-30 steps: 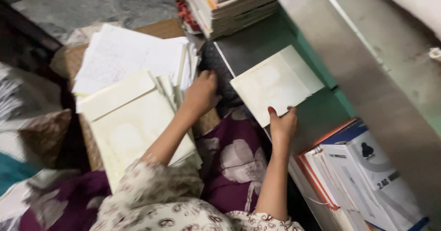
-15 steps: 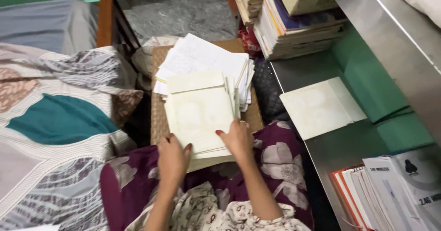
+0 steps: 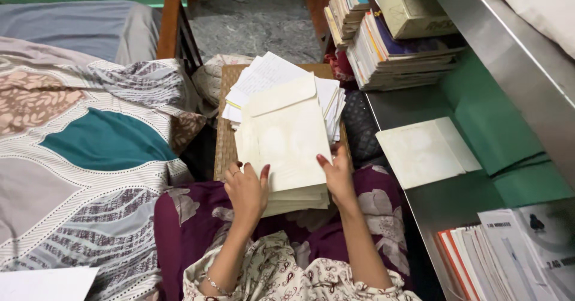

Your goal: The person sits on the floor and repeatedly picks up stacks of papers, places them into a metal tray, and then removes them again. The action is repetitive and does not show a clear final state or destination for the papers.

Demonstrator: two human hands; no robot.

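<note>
Two bare hands are gripping a cream-coloured paper envelope (image 3: 287,136) with its pointed flap open, lifting it slightly off a stack of similar cream envelopes (image 3: 299,196) that is lying on the person's lap, over purple floral fabric (image 3: 371,211). The left hand (image 3: 247,190) is pinching the envelope's lower left corner, thumb pressing on the front face and fingers curling behind. The right hand (image 3: 336,175) is clasping the lower right edge in the same way, thumb on top. Both hands are closing on this one envelope, and it is tilting up toward the camera, its flap pointing away from the person.

Behind the envelope, a loose heap of white handwritten paper sheets (image 3: 269,76) is resting on a woven brown mat (image 3: 224,139), which is lying just beyond the lap. To the right, another cream envelope (image 3: 426,151) is lying flat by itself on a grey metal shelf (image 3: 443,202), well apart from the hands. Farther back on that shelf, a pile of books and magazines (image 3: 395,49) is sitting stacked, with a pale boxed item on top. At the near right corner, a row of white and red bound booklets (image 3: 509,256) is standing on the shelf. To the left, a patterned bedspread in teal, grey and white (image 3: 90,151) is covering a bed, and a white sheet (image 3: 42,283) is showing at the lower left corner.
</note>
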